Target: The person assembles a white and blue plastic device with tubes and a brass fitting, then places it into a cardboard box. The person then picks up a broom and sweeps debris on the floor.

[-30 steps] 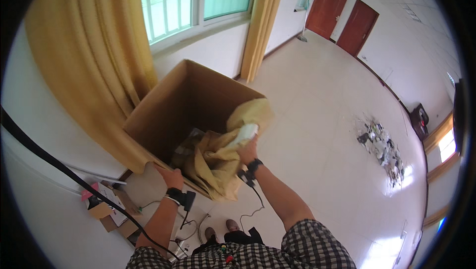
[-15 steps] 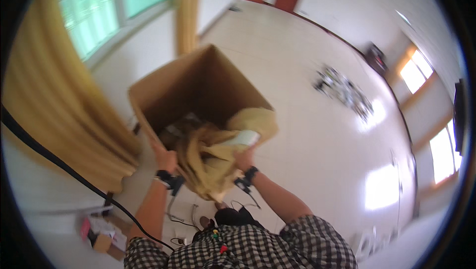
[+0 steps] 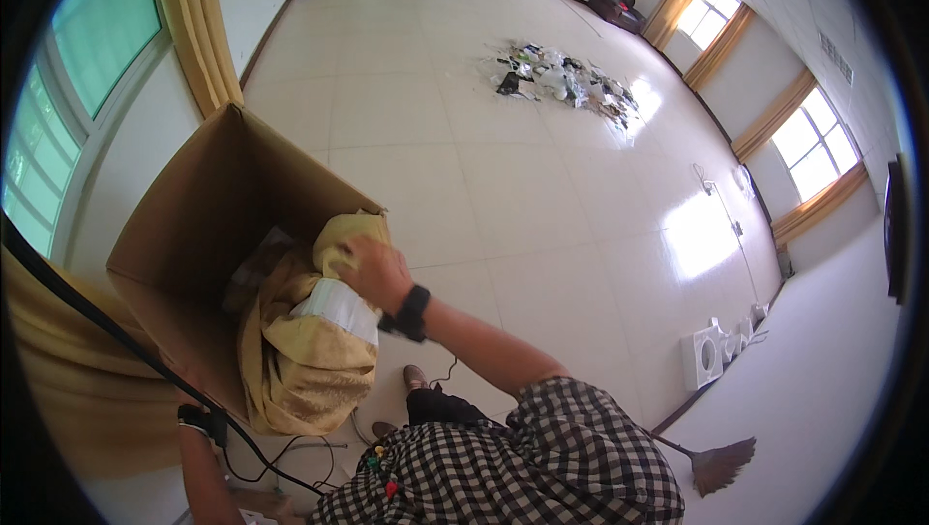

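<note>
A large, open cardboard box (image 3: 184,215) is tilted in front of me on the left, its opening toward me. Gold cloth (image 3: 314,370), like a curtain, spills over its near side, with a white band (image 3: 336,309) across it. My right hand (image 3: 373,269) has its fingers curled on the bunched cloth at the box's right edge. My left hand (image 3: 184,382) grips the box at its near left edge, its fingers partly hidden. Something clear and crumpled (image 3: 263,259) lies inside the box beside the cloth.
A black cable (image 3: 87,307) crosses the left side. Gold curtains (image 3: 198,31) hang by the window. Across the tiled floor lies a litter heap (image 3: 571,80); a dark armchair (image 3: 616,4) stands beyond. White fixtures (image 3: 704,356) and a broom (image 3: 721,465) are at right.
The box and cloth have shifted left in view. My right hand has moved from the cloth's near side up to the bunch at the box's right edge; my left hand stays at the box.
</note>
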Demonstrator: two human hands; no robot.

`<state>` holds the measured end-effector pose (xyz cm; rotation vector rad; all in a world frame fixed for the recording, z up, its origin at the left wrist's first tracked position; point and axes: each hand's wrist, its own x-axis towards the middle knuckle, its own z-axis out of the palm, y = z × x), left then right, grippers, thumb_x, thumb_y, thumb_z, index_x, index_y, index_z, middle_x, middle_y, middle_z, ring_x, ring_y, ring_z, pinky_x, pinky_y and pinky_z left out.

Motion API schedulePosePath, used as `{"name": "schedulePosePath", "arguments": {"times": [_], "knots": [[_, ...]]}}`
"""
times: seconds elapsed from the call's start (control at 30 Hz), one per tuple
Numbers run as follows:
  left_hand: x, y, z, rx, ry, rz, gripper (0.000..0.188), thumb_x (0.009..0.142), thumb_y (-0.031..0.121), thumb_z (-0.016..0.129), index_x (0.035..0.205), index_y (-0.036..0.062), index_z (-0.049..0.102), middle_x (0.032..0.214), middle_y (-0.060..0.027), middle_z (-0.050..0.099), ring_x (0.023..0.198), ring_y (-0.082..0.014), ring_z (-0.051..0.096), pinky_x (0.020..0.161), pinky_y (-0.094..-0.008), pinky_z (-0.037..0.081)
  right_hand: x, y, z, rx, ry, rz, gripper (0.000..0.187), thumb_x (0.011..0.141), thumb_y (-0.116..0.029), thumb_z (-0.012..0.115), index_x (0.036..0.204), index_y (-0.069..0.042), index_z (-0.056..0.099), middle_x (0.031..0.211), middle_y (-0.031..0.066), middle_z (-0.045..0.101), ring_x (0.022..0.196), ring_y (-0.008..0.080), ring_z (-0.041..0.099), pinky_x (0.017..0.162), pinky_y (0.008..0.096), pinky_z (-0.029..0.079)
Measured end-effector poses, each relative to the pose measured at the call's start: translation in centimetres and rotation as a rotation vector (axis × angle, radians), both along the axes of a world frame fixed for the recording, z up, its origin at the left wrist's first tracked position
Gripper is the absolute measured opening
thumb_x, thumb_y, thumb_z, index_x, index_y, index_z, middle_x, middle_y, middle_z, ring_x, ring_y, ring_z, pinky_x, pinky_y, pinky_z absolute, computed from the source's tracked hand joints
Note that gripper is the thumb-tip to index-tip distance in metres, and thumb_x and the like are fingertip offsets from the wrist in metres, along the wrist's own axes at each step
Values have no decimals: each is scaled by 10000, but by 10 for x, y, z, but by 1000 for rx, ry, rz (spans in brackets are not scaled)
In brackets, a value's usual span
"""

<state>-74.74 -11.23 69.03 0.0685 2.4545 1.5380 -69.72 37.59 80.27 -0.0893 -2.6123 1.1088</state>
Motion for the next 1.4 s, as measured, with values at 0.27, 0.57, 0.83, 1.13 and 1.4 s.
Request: {"name": "schedulePosePath", "arguments": {"times": [0.27,0.57,0.83,1.13,1.4], "knots": [[-22,20,-6,-137,17,-79,482,979,215,500,1383,-31,410,1384,-208,469,1216,-336,471,1024,-430,393,-162,52,-126,362,-593,311,680,785,-392,727,1294,9,519,1089,252,653,1059,397,620,906,455,492],[-2,-37,-49,-1255,-250,-167,311,910,141,525,1175,-2,602,1310,-294,483,1209,-436,451,1043,-510,365,-135,57,-106,-170,-343,492,310,952,-280,556,1107,-27,646,1031,216,674,966,350,649,842,416,513],[-21,-83,-77,-478,11,94,374,913,81,503,1277,18,559,1281,-242,567,1158,-422,543,976,-482,445,-120,49,-62,-61,-134,701,557,843,-419,678,1266,-76,561,1030,188,673,947,328,659,816,410,527],[-68,-37,-38,-39,-88,344,518,912,136,513,1398,-15,418,1433,-157,451,1262,-308,464,1050,-384,376,-143,36,-84,292,-256,582,383,825,-426,658,927,-59,617,802,149,661,763,365,648,675,466,517],[-168,-16,-17,-225,-63,108,590,932,195,554,1447,2,343,1472,-173,403,1295,-308,449,1070,-387,366,-142,35,-89,186,-239,415,344,814,-377,668,928,-54,643,878,141,670,785,365,644,678,468,514]]}}
